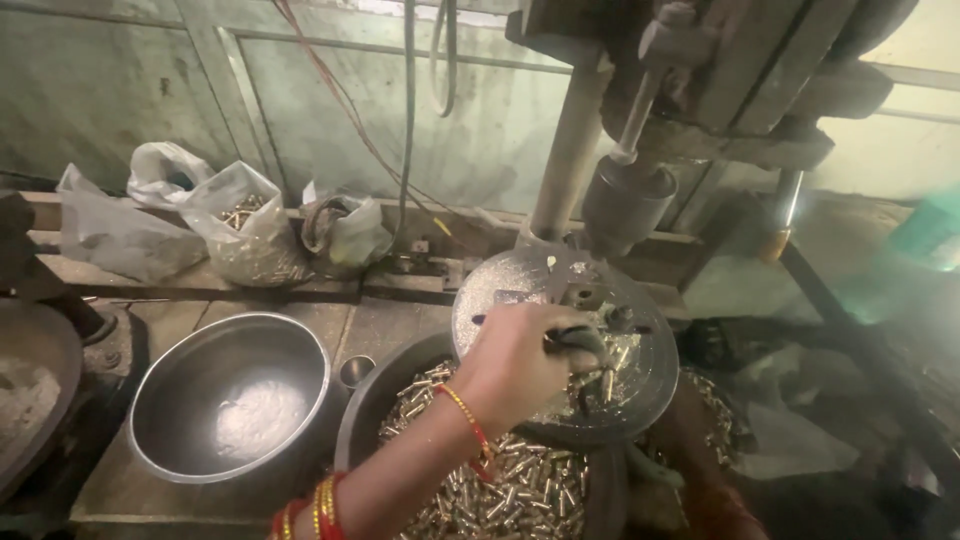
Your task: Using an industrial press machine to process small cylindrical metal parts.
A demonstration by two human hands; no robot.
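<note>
Many small brass cylinders (520, 485), shiny and tubular, fill the dark bowl (362, 415) under the round drill-press table (500, 275). Left hand (515, 362) rests on that table, fingers (580, 342) curled closed around a dark tool; its exact shape is unclear.

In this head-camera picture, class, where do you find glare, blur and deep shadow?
Head view: glare on the empty steel bowl floor and round drill table; motion blur smears the green shape at right; the lower right corner lies in deep shadow; the left hand stays fairly sharp.
</note>
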